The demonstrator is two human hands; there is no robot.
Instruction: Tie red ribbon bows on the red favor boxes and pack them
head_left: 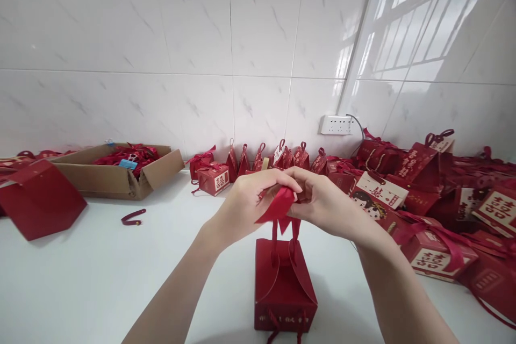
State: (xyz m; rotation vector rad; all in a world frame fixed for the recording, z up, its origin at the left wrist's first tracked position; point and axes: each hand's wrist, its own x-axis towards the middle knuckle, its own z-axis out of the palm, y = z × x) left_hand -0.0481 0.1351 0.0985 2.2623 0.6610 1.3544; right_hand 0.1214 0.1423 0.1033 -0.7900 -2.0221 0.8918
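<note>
A red gift box (285, 285) with curved top flaps stands upright on the white table before me. Red ribbon (282, 205) runs up from its top into my hands. My left hand (258, 193) is closed around the ribbon from the left, fingers curled over it. From the right, my right hand (318, 199) pinches the same ribbon, its fingertips meeting the left ones. A broad ribbon end hangs below the fingers. Dark red cords dangle at the box's front. The ribbon between my fingers is partly hidden.
An open cardboard box (116, 185) of red ribbons stands at the left, near a large red box (42, 199). A small strap (133, 217) lies on the table. Several red gift boxes (437, 258) pile up at the right. A power strip (337, 124) is on the tiled wall.
</note>
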